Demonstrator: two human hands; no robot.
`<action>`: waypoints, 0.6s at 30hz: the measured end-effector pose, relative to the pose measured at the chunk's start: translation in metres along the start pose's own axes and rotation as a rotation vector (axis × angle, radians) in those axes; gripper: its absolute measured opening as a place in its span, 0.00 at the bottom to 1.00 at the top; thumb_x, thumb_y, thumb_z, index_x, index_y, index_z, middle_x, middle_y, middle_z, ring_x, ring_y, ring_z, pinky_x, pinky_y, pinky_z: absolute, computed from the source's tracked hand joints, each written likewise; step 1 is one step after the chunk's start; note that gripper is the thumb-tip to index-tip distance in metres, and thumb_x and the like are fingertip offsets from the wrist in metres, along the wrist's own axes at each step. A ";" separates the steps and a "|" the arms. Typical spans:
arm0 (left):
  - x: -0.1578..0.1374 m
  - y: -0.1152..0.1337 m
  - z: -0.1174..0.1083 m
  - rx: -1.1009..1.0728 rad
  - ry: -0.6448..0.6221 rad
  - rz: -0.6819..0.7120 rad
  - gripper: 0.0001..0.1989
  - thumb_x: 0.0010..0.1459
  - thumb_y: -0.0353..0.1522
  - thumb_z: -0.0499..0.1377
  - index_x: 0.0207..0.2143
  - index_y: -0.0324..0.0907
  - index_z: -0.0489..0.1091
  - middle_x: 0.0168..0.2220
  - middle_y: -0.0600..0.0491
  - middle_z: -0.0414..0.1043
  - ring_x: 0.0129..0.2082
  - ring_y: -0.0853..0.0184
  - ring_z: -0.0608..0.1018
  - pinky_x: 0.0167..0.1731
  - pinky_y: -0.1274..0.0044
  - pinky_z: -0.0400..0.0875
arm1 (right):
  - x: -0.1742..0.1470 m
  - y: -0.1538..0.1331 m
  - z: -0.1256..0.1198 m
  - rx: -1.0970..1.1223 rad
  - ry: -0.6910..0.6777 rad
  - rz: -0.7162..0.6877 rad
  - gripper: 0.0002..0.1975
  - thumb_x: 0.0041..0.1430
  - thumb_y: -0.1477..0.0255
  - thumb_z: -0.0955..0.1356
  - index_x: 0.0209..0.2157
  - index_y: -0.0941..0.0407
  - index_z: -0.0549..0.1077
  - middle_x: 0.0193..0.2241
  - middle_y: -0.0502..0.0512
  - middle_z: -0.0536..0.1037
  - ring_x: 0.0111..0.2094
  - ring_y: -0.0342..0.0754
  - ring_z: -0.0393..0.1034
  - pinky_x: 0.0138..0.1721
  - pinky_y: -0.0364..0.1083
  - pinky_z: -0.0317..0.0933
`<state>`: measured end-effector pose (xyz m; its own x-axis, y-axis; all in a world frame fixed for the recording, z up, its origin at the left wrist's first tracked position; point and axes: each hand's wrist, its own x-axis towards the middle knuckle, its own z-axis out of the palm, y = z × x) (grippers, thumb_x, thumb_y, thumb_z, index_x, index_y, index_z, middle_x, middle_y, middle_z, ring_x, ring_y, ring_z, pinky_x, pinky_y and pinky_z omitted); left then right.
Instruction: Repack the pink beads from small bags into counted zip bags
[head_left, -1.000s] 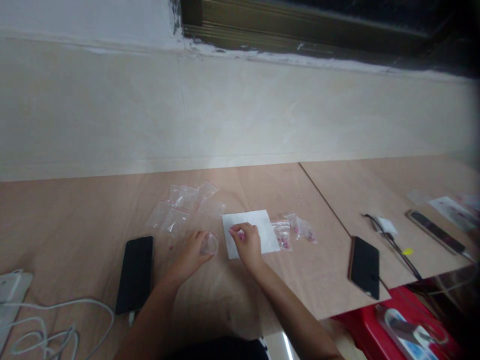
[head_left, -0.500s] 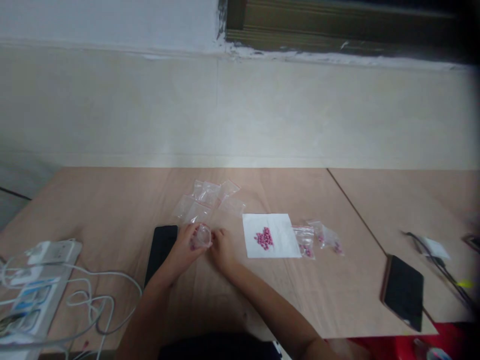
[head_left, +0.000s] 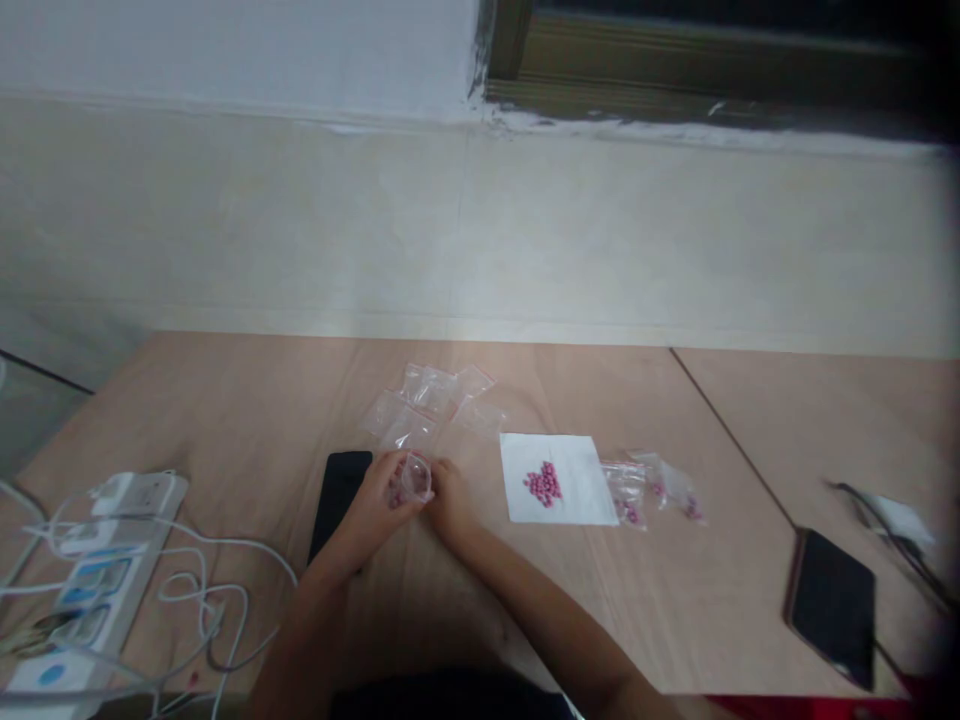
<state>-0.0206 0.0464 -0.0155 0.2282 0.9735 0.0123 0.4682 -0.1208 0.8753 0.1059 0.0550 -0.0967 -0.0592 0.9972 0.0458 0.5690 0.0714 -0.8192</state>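
My left hand [head_left: 388, 490] is closed around a small clear plastic bag [head_left: 415, 478], whose rounded mouth is spread and faces up. Pinkish beads seem to show through its left side. Right beside the bag's mouth is my right hand [head_left: 450, 500], fingers curled in; what they hold, if anything, is hidden. Several flat clear zip bags [head_left: 409, 428] lie overlapping beyond my hands. To the right, a small heap of pink beads [head_left: 544, 484] rests on a square white paper [head_left: 581, 460]. Bags with pink beads inside [head_left: 628, 495] lie at the paper's right edge.
Left of my hands lies a black phone-like slab [head_left: 337, 500], partly behind my left forearm. A white power strip [head_left: 112, 570] with tangled white cables [head_left: 206, 600] takes up the left side. Another dark phone [head_left: 832, 605] and a black cable [head_left: 892, 540] lie at the right.
The whole view has shifted, so the table's contents appear further right and slightly lower. The bag's mouth looks tilted a little more toward my right hand. Both hands stay together at the bag.
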 end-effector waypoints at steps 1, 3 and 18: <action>0.001 0.001 0.002 -0.013 -0.009 -0.008 0.19 0.46 0.34 0.61 0.42 0.42 0.64 0.42 0.49 0.65 0.43 0.62 0.69 0.44 0.70 0.65 | -0.003 0.006 -0.012 -0.012 0.043 0.022 0.08 0.50 0.79 0.63 0.29 0.57 0.72 0.29 0.55 0.72 0.34 0.48 0.65 0.36 0.45 0.59; 0.003 0.002 0.008 -0.027 -0.032 -0.024 0.18 0.47 0.34 0.61 0.41 0.42 0.64 0.41 0.50 0.65 0.42 0.63 0.69 0.41 0.71 0.66 | -0.009 0.019 -0.041 -0.053 0.180 0.081 0.07 0.51 0.78 0.62 0.28 0.57 0.71 0.28 0.55 0.72 0.33 0.48 0.65 0.35 0.45 0.59; 0.026 0.013 0.073 -0.143 -0.185 -0.049 0.17 0.48 0.36 0.60 0.39 0.42 0.60 0.34 0.54 0.66 0.31 0.68 0.71 0.29 0.75 0.69 | -0.033 0.030 -0.136 0.024 0.348 0.135 0.14 0.56 0.65 0.62 0.36 0.59 0.72 0.33 0.58 0.75 0.32 0.48 0.66 0.34 0.47 0.58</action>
<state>0.0538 0.0565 -0.0395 0.3674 0.9237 -0.1089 0.3595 -0.0331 0.9326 0.2362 0.0274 -0.0448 0.2999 0.9457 0.1251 0.5330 -0.0574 -0.8442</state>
